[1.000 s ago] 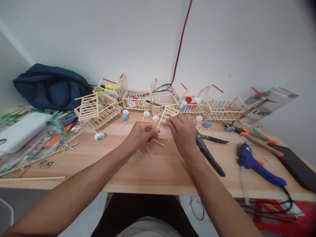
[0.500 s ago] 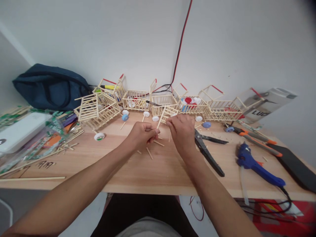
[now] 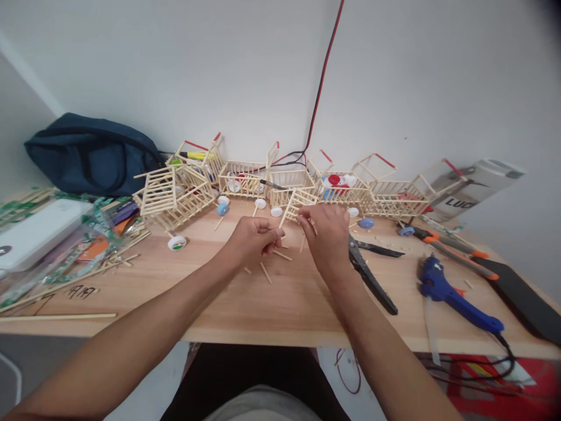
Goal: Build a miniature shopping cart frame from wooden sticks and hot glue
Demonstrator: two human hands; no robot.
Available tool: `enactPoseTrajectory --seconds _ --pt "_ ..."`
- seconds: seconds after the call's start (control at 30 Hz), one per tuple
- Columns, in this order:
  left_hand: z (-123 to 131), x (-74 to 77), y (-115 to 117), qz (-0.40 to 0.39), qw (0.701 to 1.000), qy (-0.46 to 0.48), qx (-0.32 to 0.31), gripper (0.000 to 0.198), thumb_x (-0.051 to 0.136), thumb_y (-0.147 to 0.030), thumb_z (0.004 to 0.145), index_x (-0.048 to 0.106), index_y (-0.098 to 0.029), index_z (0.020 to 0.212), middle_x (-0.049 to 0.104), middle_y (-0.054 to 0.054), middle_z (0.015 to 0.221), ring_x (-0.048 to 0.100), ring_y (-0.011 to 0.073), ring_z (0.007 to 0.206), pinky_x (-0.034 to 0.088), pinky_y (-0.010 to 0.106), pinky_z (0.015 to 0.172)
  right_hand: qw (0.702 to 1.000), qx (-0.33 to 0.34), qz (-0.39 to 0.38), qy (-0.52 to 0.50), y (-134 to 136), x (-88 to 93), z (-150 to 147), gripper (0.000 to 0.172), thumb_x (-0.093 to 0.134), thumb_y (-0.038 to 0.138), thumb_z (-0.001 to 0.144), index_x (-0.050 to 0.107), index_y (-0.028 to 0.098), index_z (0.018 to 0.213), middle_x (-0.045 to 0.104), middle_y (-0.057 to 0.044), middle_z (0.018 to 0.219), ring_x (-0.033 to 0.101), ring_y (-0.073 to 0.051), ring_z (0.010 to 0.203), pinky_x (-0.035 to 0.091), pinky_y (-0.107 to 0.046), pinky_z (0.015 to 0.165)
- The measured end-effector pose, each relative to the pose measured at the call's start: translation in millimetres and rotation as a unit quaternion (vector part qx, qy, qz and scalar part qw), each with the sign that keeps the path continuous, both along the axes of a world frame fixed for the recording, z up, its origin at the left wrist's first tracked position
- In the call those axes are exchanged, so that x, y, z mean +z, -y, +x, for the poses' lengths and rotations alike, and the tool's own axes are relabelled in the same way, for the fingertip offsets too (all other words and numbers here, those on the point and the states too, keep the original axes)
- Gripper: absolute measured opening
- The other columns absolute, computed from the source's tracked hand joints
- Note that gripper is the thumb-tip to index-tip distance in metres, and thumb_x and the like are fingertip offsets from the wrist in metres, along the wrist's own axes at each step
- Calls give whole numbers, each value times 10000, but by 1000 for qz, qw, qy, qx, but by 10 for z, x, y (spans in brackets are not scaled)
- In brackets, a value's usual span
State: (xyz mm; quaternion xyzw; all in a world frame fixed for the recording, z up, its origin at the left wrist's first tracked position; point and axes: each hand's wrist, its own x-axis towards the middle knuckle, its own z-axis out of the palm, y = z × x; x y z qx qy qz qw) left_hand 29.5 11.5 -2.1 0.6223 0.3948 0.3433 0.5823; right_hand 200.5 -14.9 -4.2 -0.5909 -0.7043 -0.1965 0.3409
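A small ladder-like frame of pale sticks (image 3: 298, 203) is tilted up between my two hands in the middle of the table. My left hand (image 3: 259, 237) is closed in a pinch on the lower end of the frame's left stick. At the frame's right side my right hand (image 3: 325, 231) has its thumb and fingers bent together; what they hold, if anything, is hidden. Short loose sticks (image 3: 266, 273) lie on the wood below my left hand. Behind stands a row of stick-built carts (image 3: 245, 178) with bottle-cap wheels and red-tipped handles.
Black cutters (image 3: 372, 280) lie right of my right hand. Farther right are a blue glue gun (image 3: 460, 304), orange-handled pliers (image 3: 464, 251) and a black flat object (image 3: 521, 298). A white box (image 3: 39, 231), plastic wrappers and a blue bag (image 3: 92, 155) occupy the left.
My right hand has shifted slightly to the right, and its fingertips sit a little lower beside the frame. My left hand stays almost where it was.
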Motion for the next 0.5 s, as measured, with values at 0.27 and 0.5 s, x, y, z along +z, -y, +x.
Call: enactPoseTrajectory --seconds 0.27,0.5 --pt "-2 41 21 -25 999 23 -1 248 640 -289 778 610 -100 620 518 -26 448 408 39 386 306 163 401 999 28 27 -10 -22 -14 17 108 566 283 887 589 208 813 643 -31 827 499 -208 803 298 -327 725" --pt "0 3 3 -29 998 48 -9 243 656 -304 760 618 -96 642 544 -14 489 419 40 392 304 172 401 998 50 13 -43 -18 -10 25 80 558 260 895 590 205 847 641 -17 825 545 -176 757 331 -317 748"
